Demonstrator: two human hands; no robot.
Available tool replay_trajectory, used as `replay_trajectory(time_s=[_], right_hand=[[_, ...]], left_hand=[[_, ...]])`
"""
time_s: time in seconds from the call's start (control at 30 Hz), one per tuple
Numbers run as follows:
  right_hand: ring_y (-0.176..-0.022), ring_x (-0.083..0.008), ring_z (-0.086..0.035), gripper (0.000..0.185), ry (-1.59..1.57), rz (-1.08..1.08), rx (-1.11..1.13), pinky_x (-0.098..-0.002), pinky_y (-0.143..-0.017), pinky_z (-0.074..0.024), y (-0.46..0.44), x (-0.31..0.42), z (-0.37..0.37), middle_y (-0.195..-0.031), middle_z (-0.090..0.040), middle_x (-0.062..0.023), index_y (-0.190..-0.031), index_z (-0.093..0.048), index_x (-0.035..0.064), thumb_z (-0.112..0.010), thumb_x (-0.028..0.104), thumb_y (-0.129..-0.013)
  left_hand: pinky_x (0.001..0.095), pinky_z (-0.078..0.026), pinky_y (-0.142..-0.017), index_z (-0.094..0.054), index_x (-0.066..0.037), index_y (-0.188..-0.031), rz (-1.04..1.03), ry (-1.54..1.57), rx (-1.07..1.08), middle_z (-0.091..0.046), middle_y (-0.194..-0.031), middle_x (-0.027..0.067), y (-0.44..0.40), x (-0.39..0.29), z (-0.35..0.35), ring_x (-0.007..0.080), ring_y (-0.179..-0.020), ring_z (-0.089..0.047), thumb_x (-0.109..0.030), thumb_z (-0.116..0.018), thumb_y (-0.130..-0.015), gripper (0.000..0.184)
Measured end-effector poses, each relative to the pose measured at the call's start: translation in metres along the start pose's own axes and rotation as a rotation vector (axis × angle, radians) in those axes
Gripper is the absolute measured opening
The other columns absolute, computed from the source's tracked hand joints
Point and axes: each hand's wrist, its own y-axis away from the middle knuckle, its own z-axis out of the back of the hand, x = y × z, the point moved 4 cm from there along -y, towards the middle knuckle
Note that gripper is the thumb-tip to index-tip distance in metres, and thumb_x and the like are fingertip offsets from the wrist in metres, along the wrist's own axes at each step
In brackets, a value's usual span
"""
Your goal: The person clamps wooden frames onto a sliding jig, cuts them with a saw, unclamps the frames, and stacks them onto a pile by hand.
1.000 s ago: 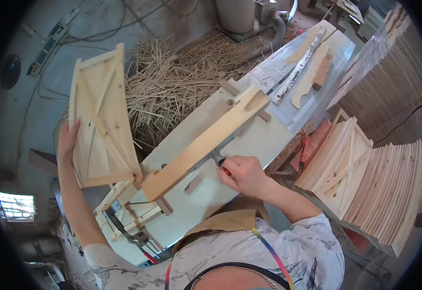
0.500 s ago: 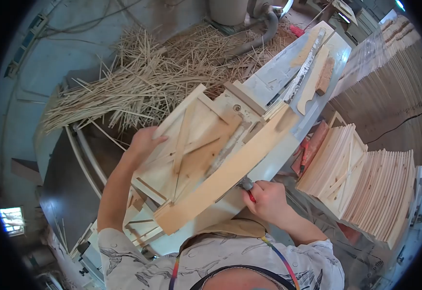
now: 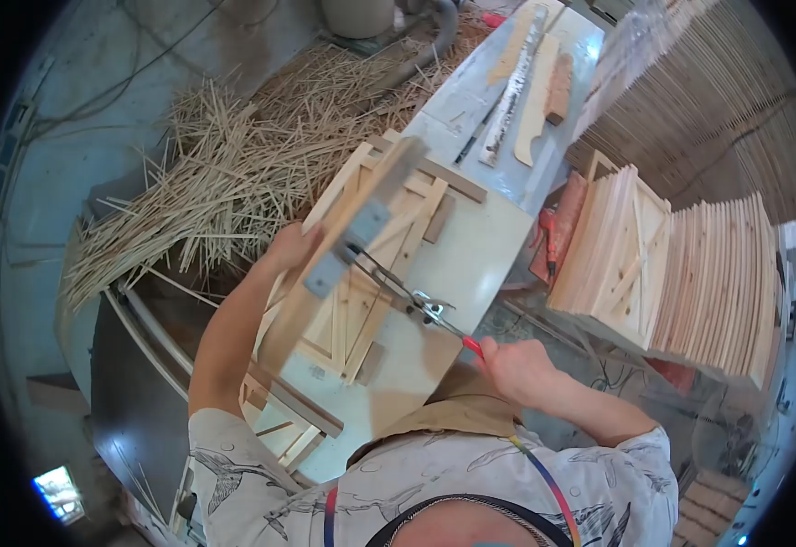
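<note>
My right hand [image 3: 515, 369] is closed round the red handle of a toggle clamp [image 3: 430, 310]. The clamp's arm reaches to a long wooden bar [image 3: 330, 260] with grey metal plates on it. Under and beside the bar lies a wooden frame with crossed slats [image 3: 352, 314], on the white worktable [image 3: 471, 260]. My left hand [image 3: 296, 248] rests at the far left edge of the frame, beside the bar; its fingertips are partly hidden, and whether they grip is unclear.
Thin wood offcuts [image 3: 234, 164] are heaped behind the table. Wooden strips [image 3: 535, 100] and a white-speckled bar [image 3: 512, 87] lie at its far end. Stacked frames [image 3: 690, 273] stand at right, with a red tool [image 3: 548, 239] beside them. A dark round surface [image 3: 143, 365] is at left.
The frame, earlier raised at the left in my left hand, now lies on the table. The wooden bar has tipped over it, and my right hand has drawn the clamp handle out to the right.
</note>
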Motion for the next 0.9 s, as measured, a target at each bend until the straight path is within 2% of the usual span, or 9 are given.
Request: replay_trajectory(time_s=[0.3,0.43,0.47,0.53,0.63,0.7,0.8,0.83,0.9], right_hand=[[-0.086,-0.0402,-0.074,0.046,-0.075,-0.054,0.185,-0.0506,-0.073,-0.0585,-0.037,-0.035,-0.055,-0.089,-0.074,-0.0210,-0.114,-0.059,-0.0038,-0.064,0.040,-0.101],[-0.096,-0.0458,-0.067,0.039,-0.310,-0.038,-0.477,-0.0581,-0.088,-0.0508,-0.134,-0.116,0.009,-0.096,-0.071,-0.0257,-0.096,-0.072,0.0022,-0.063,0.040,-0.099],[-0.089,-0.0461,-0.064,0.037,-0.208,-0.043,-0.878,-0.0579,-0.083,-0.0498,-0.160,-0.142,0.016,-0.094,-0.069,-0.0267,-0.093,-0.073,0.0014,-0.063,0.037,-0.098],[-0.086,-0.0463,-0.063,0.035,-0.186,-0.057,-0.752,-0.0564,-0.081,-0.0491,-0.216,-0.205,0.004,-0.091,-0.069,-0.0271,-0.089,-0.072,0.0010,-0.065,0.034,-0.097],[-0.107,-0.0474,-0.065,0.044,-0.038,-0.062,-0.793,-0.0566,-0.096,-0.0477,-0.248,-0.198,-0.019,-0.110,-0.072,-0.0282,-0.111,-0.075,-0.0043,-0.063,0.036,-0.100],[-0.113,-0.0495,-0.062,0.055,0.034,-0.047,-0.704,-0.0574,-0.101,-0.0457,-0.250,-0.181,-0.016,-0.117,-0.071,-0.0286,-0.124,-0.071,-0.0050,-0.065,0.043,-0.099],[-0.109,-0.0478,-0.065,0.073,0.143,-0.351,-0.598,-0.0553,-0.095,-0.0500,-0.263,-0.172,-0.005,-0.114,-0.070,-0.0336,-0.113,-0.073,-0.0073,-0.054,0.063,-0.102],[-0.108,-0.0476,-0.066,0.080,0.237,-0.379,-0.626,-0.0552,-0.094,-0.0508,-0.263,-0.177,-0.001,-0.111,-0.071,-0.0341,-0.109,-0.073,-0.0074,-0.050,0.069,-0.102],[-0.102,-0.0498,-0.069,0.091,0.140,-0.316,-0.412,-0.0561,-0.091,-0.0523,-0.260,-0.175,0.020,-0.105,-0.073,-0.0328,-0.104,-0.074,-0.0073,-0.044,0.078,-0.099]], left_hand=[[0.0469,-0.045,-0.113,-0.056,0.008,-0.145,0.011,0.201,-0.226,-0.062,-0.141,0.0325,0.051,-0.026,0.016,0.0467,-0.133,-0.058,-0.062,-0.045,-0.107,0.080],[0.0350,-0.054,-0.094,-0.065,0.003,-0.130,-0.046,0.527,-1.028,-0.074,-0.116,0.0195,0.227,-0.077,0.031,0.0246,-0.107,-0.071,-0.031,-0.058,-0.110,0.040],[0.0319,-0.054,-0.081,-0.069,0.002,-0.115,0.086,0.493,-1.051,-0.074,-0.097,0.0142,0.278,-0.084,0.014,0.0159,-0.089,-0.068,-0.025,-0.057,-0.111,0.030],[0.0351,-0.052,-0.072,-0.070,0.000,-0.087,0.366,0.558,-0.996,-0.071,-0.077,0.0104,0.376,-0.048,-0.085,0.0171,-0.074,-0.065,-0.026,-0.053,-0.111,0.039],[0.0379,-0.060,-0.065,-0.070,0.001,-0.090,1.140,0.994,-0.711,-0.071,-0.072,0.0123,0.507,-0.050,-0.251,0.0246,-0.070,-0.071,-0.044,-0.065,-0.104,0.047],[0.0443,-0.067,-0.066,-0.064,0.003,-0.093,1.479,1.712,-1.118,-0.070,-0.078,0.0177,0.550,-0.070,-0.331,0.0292,-0.072,-0.076,-0.054,-0.073,-0.097,0.058],[0.0299,-0.043,-0.049,-0.065,0.004,-0.096,1.537,1.677,-1.757,-0.064,-0.090,0.0122,0.544,-0.037,-0.359,0.0191,-0.063,-0.060,-0.061,-0.063,-0.100,0.065],[0.0398,-0.051,-0.057,-0.067,0.008,-0.105,1.497,1.787,-1.867,-0.070,-0.093,0.0169,0.530,-0.022,-0.355,0.0299,-0.073,-0.068,-0.060,-0.062,-0.101,0.068],[0.0502,-0.055,-0.075,-0.064,0.014,-0.115,1.998,1.079,-2.004,-0.072,-0.102,0.0285,0.495,0.034,-0.387,0.0455,-0.089,-0.071,-0.058,-0.061,-0.102,0.073]])
